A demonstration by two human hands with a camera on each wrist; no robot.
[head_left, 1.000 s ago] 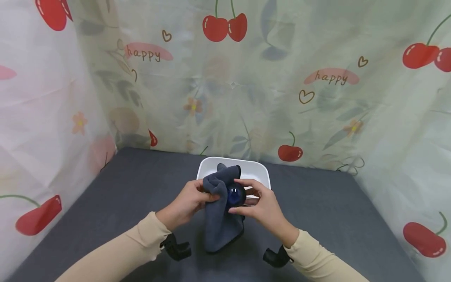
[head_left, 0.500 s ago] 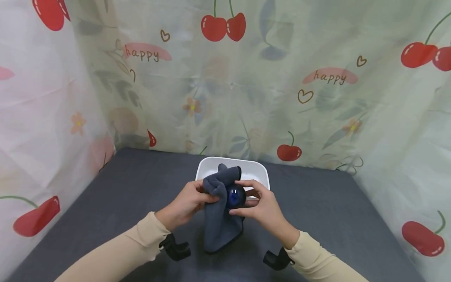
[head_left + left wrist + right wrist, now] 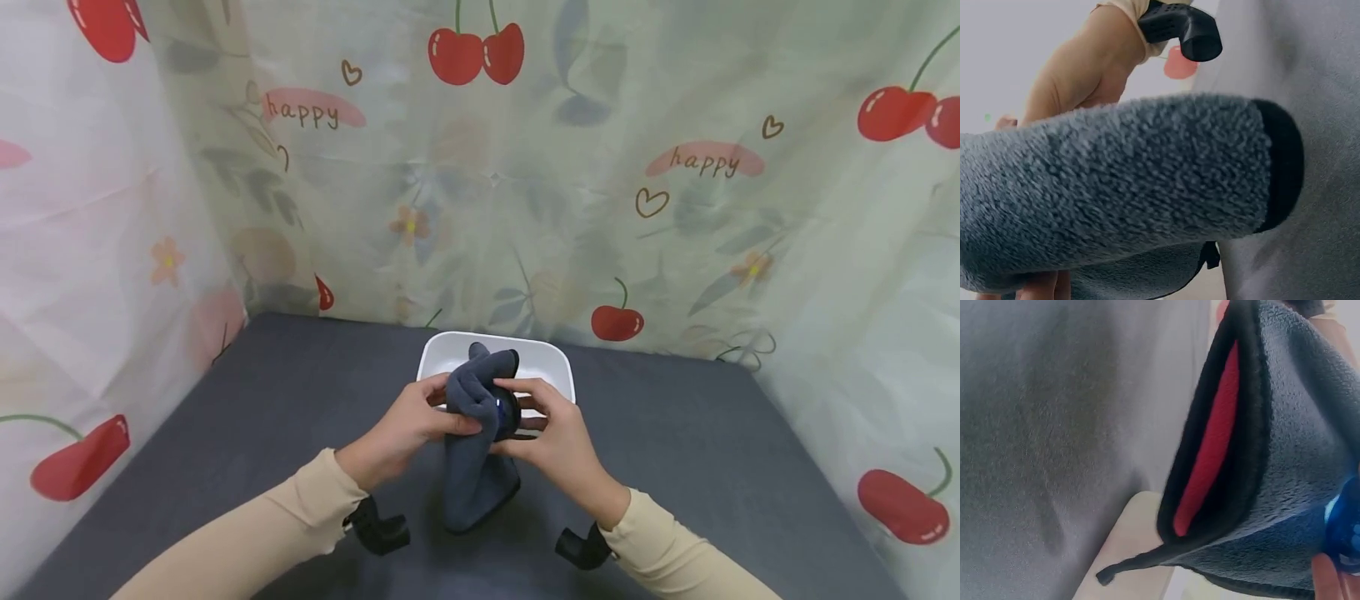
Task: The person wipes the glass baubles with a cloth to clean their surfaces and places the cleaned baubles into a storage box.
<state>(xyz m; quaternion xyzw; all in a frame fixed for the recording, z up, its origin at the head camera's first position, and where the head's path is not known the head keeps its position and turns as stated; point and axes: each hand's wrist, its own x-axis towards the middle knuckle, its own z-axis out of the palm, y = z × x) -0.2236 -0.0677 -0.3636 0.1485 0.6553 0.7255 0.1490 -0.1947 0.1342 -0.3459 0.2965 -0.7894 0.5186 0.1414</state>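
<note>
My left hand (image 3: 405,432) pinches a grey microfibre cloth (image 3: 471,492), thumb in front, and the lower part hangs down over the table. My right hand (image 3: 561,429) grips a shiny dark blue round object (image 3: 507,412) from the right, thumb below and fingers above. The cloth lies against the left side of this object and hides part of it. In the right wrist view the object looks blue and glassy at the edge, and the cloth (image 3: 1297,425) shows a black border with a red underside. Fleecy cloth (image 3: 1116,187) fills much of the left wrist view.
A white tray (image 3: 558,357) stands just beyond the hands, partly hidden by them and the cloth. The dark grey table covering (image 3: 675,433) spreads out on both sides. Printed curtains (image 3: 480,208) enclose the back and sides. Black wrist mounts (image 3: 378,529) sit below both hands.
My left hand and the cloth have shifted slightly right, so the cloth now covers more of the dark blue round object. Both holds stay the same.
</note>
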